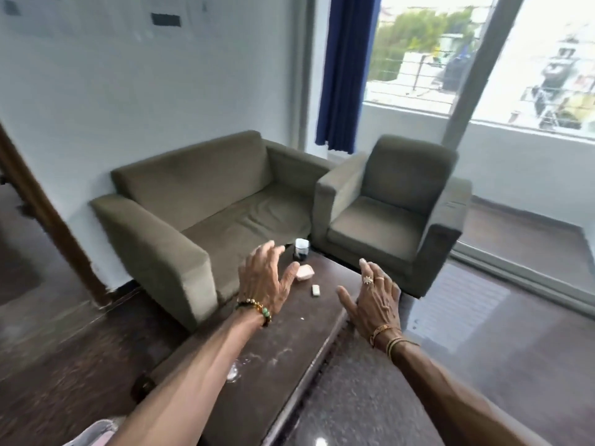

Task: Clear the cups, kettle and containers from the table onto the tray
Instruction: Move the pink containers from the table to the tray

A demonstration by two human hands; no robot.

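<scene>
A dark brown low table (257,365) stretches away from me. At its far end stands a small white and dark container (302,248). A crumpled pale pink item (305,272) lies just in front of it, and a small white packet (316,290) lies a little nearer. My left hand (265,280) hovers above the table, fingers spread and relaxed, close to the pink item and holding nothing. My right hand (375,300) is raised over the table's right side, fingers straight, also holding nothing. No tray, kettle or cups can be seen.
A grey-green two-seat sofa (206,214) stands behind the table on the left, with a matching armchair (392,214) on the right. A blue curtain (347,69) and a large window lie beyond. White powder smears (257,362) mark the tabletop. A doorway opens at the far left.
</scene>
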